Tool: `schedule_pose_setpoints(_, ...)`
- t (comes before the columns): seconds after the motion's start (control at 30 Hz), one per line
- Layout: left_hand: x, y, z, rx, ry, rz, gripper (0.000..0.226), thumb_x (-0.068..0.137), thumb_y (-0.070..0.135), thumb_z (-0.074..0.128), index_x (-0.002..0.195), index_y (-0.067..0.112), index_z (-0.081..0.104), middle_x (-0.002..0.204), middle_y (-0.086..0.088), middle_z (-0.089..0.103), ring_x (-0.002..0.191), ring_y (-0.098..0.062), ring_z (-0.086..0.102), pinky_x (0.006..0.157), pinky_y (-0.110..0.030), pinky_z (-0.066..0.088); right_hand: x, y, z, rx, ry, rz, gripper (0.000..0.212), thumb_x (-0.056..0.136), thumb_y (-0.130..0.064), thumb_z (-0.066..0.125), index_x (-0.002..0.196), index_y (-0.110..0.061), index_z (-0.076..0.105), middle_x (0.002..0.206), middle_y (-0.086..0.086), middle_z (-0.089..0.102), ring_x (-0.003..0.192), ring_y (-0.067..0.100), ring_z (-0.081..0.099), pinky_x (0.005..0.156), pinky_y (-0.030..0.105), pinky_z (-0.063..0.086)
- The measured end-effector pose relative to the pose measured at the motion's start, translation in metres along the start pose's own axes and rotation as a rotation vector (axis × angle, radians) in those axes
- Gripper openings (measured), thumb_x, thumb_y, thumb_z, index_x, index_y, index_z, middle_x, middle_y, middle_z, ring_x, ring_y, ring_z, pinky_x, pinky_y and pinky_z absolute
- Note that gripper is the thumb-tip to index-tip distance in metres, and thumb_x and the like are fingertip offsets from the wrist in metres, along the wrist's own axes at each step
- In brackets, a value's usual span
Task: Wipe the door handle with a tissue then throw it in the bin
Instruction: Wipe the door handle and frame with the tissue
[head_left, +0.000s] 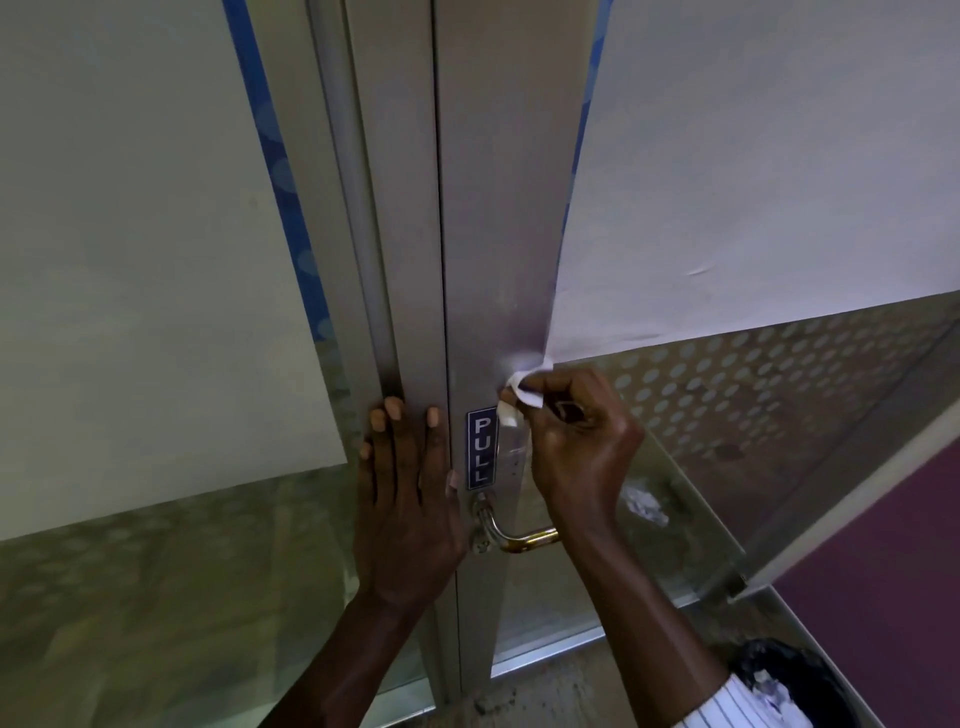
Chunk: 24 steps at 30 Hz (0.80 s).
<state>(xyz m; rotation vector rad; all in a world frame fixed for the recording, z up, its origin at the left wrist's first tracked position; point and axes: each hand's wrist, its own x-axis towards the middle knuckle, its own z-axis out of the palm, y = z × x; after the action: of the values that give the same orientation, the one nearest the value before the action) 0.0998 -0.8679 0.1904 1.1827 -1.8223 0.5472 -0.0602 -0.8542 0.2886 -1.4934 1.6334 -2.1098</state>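
white tissue (521, 391) pinched in right hand (582, 441) fingers (550, 387) against door handle (511, 447) — left hand (410, 499) fingers flat, spread

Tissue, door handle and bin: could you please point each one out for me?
tissue (522, 391), head view, on the white fold above the right hand's fingers.
door handle (511, 538), head view, on the curved metal bar.
bin (779, 670), head view, on its black liner.

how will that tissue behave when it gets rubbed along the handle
The tissue is crumpled and bunched in the right hand, so it is probably floppy and will fold around the handle rather than hold a shape. It looks thin and light, so it may tear or shed if pressed hard against the metal.
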Motion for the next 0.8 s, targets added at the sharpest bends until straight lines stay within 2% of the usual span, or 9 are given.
schedule_pose_setpoints(0.07, -0.002, -0.002, 0.001, 0.022, 0.001, -0.006, 0.091, 0.108, 0.029, 0.053, 0.181, 0.014, -0.001, 0.188, -0.018, -0.014, 0.178, -0.034, -0.012, 0.145, -0.045, -0.005, 0.007, -0.002, 0.002, 0.015, 0.002, -0.042, 0.024, 0.079, 0.005, 0.09, 0.085, -0.017, 0.081, 0.088, -0.002, 0.076, 0.082, 0.013, 0.075, 0.069, 0.022, 0.059)
schedule_pose_setpoints(0.1, -0.002, -0.003, 0.002, 0.028, -0.001, -0.007, 0.093, 0.108, 0.029, 0.053, 0.181, 0.015, -0.001, 0.188, -0.018, -0.014, 0.178, -0.034, -0.012, 0.145, -0.045, -0.005, 0.004, 0.001, 0.002, -0.001, -0.009, -0.049, 0.025, 0.079, 0.004, 0.09, 0.084, -0.018, 0.08, 0.087, -0.002, 0.075, 0.081, 0.013, 0.073, 0.068, 0.026, 0.06)
schedule_pose_setpoints(0.2, -0.003, -0.004, 0.004, 0.041, -0.005, -0.005, 0.095, 0.107, 0.029, 0.056, 0.181, 0.015, -0.001, 0.187, -0.02, -0.015, 0.178, -0.036, -0.011, 0.145, -0.047, -0.004, -0.019, 0.019, -0.002, -0.102, -0.066, 0.024, 0.024, 0.077, 0.004, 0.088, 0.079, -0.016, 0.076, 0.083, 0.001, 0.071, 0.075, 0.02, 0.069, 0.062, 0.047, 0.059)
schedule_pose_setpoints(0.23, -0.003, -0.003, 0.005, 0.04, -0.004, -0.007, 0.095, 0.107, 0.028, 0.056, 0.181, 0.015, -0.002, 0.187, -0.02, -0.015, 0.177, -0.036, -0.012, 0.145, -0.047, -0.004, -0.027, 0.026, -0.003, -0.14, -0.085, 0.061, 0.025, 0.076, 0.006, 0.088, 0.078, -0.015, 0.075, 0.081, 0.001, 0.069, 0.073, 0.02, 0.067, 0.061, 0.049, 0.057)
schedule_pose_setpoints(0.33, -0.003, -0.002, 0.005, 0.038, 0.0, -0.011, 0.095, 0.107, 0.029, 0.054, 0.181, 0.015, -0.003, 0.187, -0.02, -0.016, 0.177, -0.036, -0.013, 0.145, -0.047, -0.005, -0.033, 0.032, -0.005, -0.218, -0.118, 0.101, 0.034, 0.072, 0.013, 0.089, 0.077, -0.017, 0.075, 0.08, -0.002, 0.067, 0.069, 0.012, 0.062, 0.058, 0.041, 0.056)
schedule_pose_setpoints(0.43, -0.003, -0.003, 0.007, 0.037, 0.0, -0.015, 0.091, 0.11, 0.031, 0.051, 0.181, 0.016, -0.003, 0.188, -0.018, -0.015, 0.178, -0.034, -0.013, 0.145, -0.047, -0.005, -0.016, 0.022, -0.005, -0.148, -0.083, 0.038, 0.033, 0.073, 0.01, 0.089, 0.081, -0.02, 0.079, 0.083, -0.005, 0.069, 0.07, 0.005, 0.06, 0.057, 0.028, 0.053)
schedule_pose_setpoints(0.5, -0.004, -0.004, 0.008, 0.032, 0.001, -0.014, 0.084, 0.114, 0.032, 0.046, 0.182, 0.016, -0.002, 0.188, -0.018, -0.013, 0.178, -0.035, -0.011, 0.145, -0.046, -0.004, -0.002, 0.017, -0.004, -0.088, -0.056, -0.013, 0.031, 0.075, 0.007, 0.089, 0.084, -0.021, 0.081, 0.085, -0.003, 0.071, 0.075, 0.009, 0.066, 0.06, 0.025, 0.053)
schedule_pose_setpoints(0.63, -0.005, -0.008, 0.009, 0.023, -0.01, -0.007, 0.076, 0.119, 0.038, 0.036, 0.182, 0.016, -0.001, 0.188, -0.018, -0.011, 0.178, -0.035, -0.01, 0.145, -0.046, -0.004, -0.01, 0.022, -0.006, -0.094, -0.057, -0.022, 0.027, 0.077, 0.008, 0.088, 0.083, -0.018, 0.081, 0.083, -0.003, 0.069, 0.074, 0.012, 0.066, 0.059, 0.025, 0.052)
schedule_pose_setpoints(0.8, -0.007, -0.01, 0.007, 0.012, -0.017, -0.006, 0.075, 0.119, 0.04, 0.034, 0.182, 0.016, -0.001, 0.189, -0.018, -0.01, 0.178, -0.034, -0.01, 0.145, -0.045, -0.005, -0.039, 0.036, -0.014, -0.196, -0.159, 0.129, 0.022, 0.075, 0.008, 0.09, 0.08, -0.012, 0.082, 0.086, -0.002, 0.073, 0.076, 0.009, 0.072, 0.067, 0.033, 0.063)
